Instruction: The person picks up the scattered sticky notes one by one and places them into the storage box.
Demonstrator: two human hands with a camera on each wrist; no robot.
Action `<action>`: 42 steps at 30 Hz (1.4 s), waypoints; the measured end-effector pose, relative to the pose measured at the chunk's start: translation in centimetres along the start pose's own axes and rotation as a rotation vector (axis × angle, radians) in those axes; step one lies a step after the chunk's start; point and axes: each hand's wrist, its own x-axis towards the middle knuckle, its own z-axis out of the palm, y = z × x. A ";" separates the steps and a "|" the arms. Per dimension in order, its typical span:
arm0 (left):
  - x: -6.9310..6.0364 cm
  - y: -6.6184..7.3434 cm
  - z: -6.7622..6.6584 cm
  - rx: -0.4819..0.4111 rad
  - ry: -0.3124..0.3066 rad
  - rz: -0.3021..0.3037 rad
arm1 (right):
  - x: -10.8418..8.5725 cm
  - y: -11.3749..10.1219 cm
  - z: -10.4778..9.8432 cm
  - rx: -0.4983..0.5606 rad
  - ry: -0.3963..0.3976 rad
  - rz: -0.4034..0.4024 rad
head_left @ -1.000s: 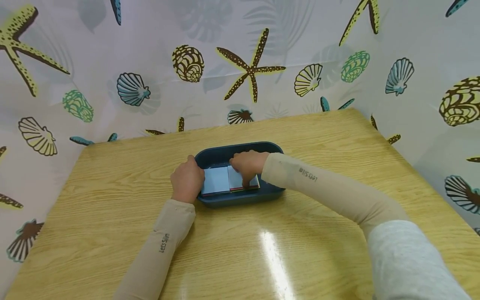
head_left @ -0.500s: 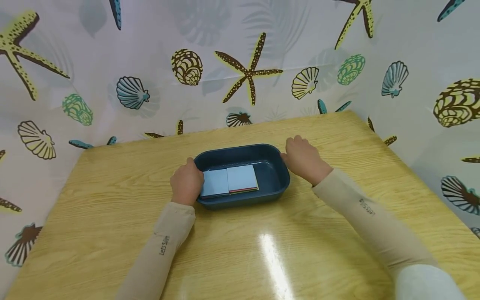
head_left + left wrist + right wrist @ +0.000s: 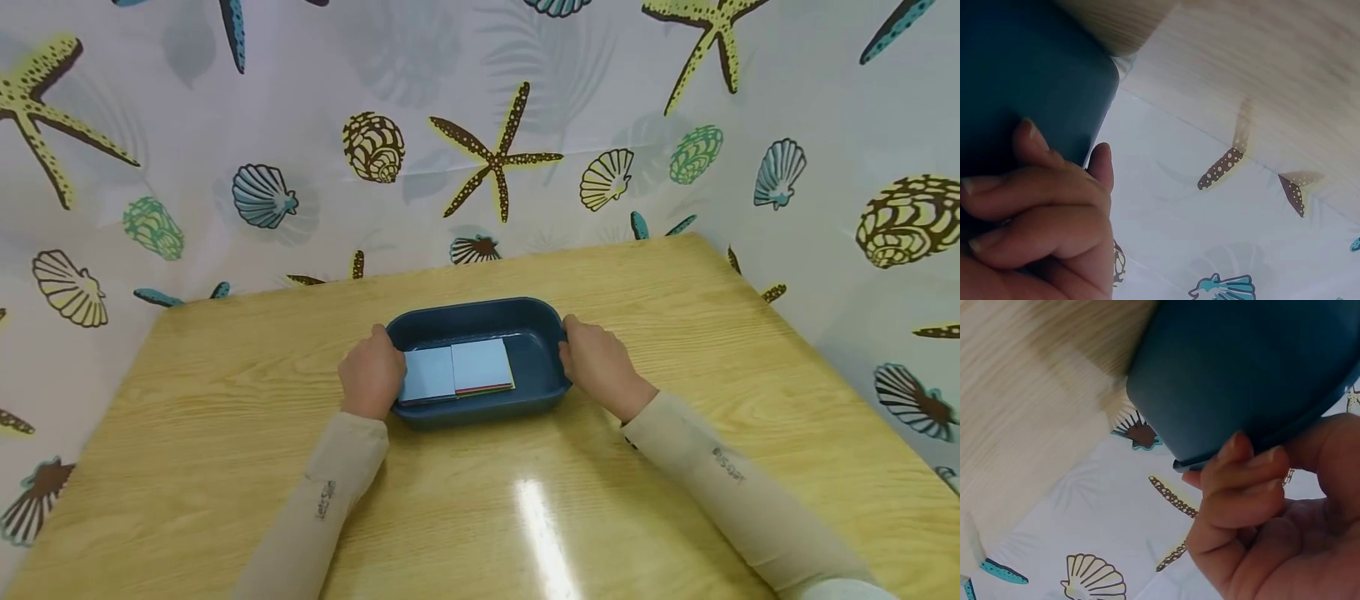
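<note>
A dark blue oblong bin (image 3: 480,410) with rounded ends is in the middle of the head view. Two stacks of square paper lie side by side in it: the left stack (image 3: 428,373) has a pale blue top, and the right stack (image 3: 481,364) shows red, yellow and green edges below its pale blue top. My left hand (image 3: 371,372) grips the bin's left end by the rim. At the other end, my right hand (image 3: 600,364) holds the rim with curled fingers. Both wrist views show fingertips (image 3: 1235,450) against the bin's outer wall (image 3: 1029,75).
The wooden table (image 3: 247,358) extends around the bin, with a bright reflection near its front. Behind it and along the right side hangs a white curtain (image 3: 315,100) printed with starfish and shells.
My right hand has left the right paper stack and moved rightward to the bin's right end, where it now grips the rim. My left hand keeps its hold on the left end.
</note>
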 end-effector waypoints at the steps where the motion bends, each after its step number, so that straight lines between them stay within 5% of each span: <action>1: 0.1 -0.1 0.0 -0.001 0.010 0.007 | 0.1 0.0 0.1 0.003 0.010 -0.002; 21: 2.4 -0.3 -0.8 -0.033 0.069 0.041 | 2.9 0.0 0.6 0.026 0.080 0.020; 35: 4.1 -0.7 -0.5 -0.065 0.050 -0.017 | 4.6 -0.1 1.5 0.089 0.098 0.062; 42: 6.2 -1.0 -0.7 -0.158 0.010 -0.053 | 6.3 0.1 1.8 0.117 0.127 0.089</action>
